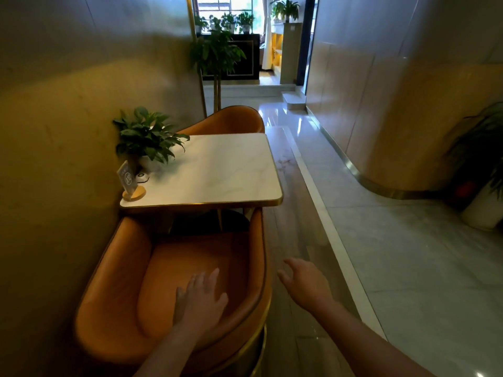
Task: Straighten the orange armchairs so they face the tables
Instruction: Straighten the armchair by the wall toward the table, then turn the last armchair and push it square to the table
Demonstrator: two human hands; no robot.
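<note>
An orange armchair (114, 308) stood on the floor, its open front facing the counter's (223, 170) near edge. A second armchair (231, 119) sat beyond the far edge. The left hand (200, 300) was open and flat over the near seat. The right hand (304, 284) was loosely spread and empty beside the chair's right arm.

The left grip (200, 297) is a bare hand with five slim fingers, slightly blurred at the tips. The left forearm (166, 349) is bare down to the picture's edge. The right grip (304, 284) and right forearm (362, 336) are bare as well.
</note>
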